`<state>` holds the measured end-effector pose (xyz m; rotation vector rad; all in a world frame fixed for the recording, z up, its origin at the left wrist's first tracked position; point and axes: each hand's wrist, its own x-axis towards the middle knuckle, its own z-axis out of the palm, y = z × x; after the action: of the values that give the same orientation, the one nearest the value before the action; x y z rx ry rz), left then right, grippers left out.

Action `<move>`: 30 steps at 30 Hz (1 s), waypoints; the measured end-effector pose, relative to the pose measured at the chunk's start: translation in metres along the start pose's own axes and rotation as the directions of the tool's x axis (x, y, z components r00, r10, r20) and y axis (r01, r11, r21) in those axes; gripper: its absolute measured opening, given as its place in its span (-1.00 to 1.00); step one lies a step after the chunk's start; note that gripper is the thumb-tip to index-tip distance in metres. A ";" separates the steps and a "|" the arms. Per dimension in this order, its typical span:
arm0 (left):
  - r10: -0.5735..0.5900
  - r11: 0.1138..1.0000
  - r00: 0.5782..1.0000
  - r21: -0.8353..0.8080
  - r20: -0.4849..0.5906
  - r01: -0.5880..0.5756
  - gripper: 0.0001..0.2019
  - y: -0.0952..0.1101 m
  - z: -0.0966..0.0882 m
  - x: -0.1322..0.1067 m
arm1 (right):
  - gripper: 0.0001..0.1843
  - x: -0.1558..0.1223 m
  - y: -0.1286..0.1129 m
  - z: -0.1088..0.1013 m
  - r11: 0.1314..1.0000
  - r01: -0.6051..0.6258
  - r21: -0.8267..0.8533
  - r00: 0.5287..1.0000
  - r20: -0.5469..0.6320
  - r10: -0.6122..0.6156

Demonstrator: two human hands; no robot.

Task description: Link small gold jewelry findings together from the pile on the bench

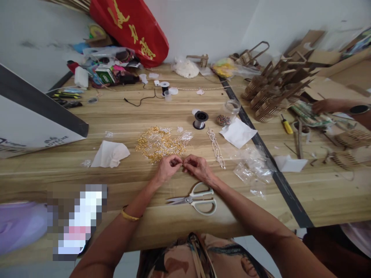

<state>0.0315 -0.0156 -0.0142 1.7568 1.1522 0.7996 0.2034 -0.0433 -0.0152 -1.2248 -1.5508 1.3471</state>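
Note:
My left hand (168,168) and my right hand (196,166) meet over the table, fingertips pinched close together. Whatever they pinch is too small to make out. Just beyond them spreads a loose pile of gold and silver beads or findings (162,143). Scissors (189,199) with pale handles lie beneath my right wrist, blades pointing left. To the right of my hands rests a beaded chain (216,148). Farther back stands a black spool of thin wire or thread (200,120).
A jar of brown beads (228,112), white paper (238,132) and plastic bags (255,166) lie right. Small wooden baskets (272,90) are stacked beyond a dark strip; another person's hand (324,105) is there. Left are a crumpled tissue (110,153), a box (37,116) and a blurred phone (82,220).

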 end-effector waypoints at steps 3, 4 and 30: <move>0.001 1.000 1.000 0.008 -0.002 -0.001 -0.95 0.000 0.000 0.000 | -0.83 0.000 -0.002 0.001 1.000 -0.005 -0.014 1.000 0.005 0.006; 0.000 1.000 1.000 0.009 -0.002 0.000 -0.95 0.000 0.000 -0.001 | -0.83 0.001 -0.002 0.001 1.000 -0.008 -0.017 1.000 0.004 0.008; -0.012 0.998 0.999 -0.065 -0.033 0.010 -0.93 -0.003 0.001 -0.001 | -0.84 0.004 -0.001 0.003 0.999 -0.028 0.026 0.999 -0.014 0.029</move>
<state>0.0311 -0.0163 -0.0170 1.6883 1.1450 0.8532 0.1991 -0.0405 -0.0153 -1.2423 -1.5066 1.3700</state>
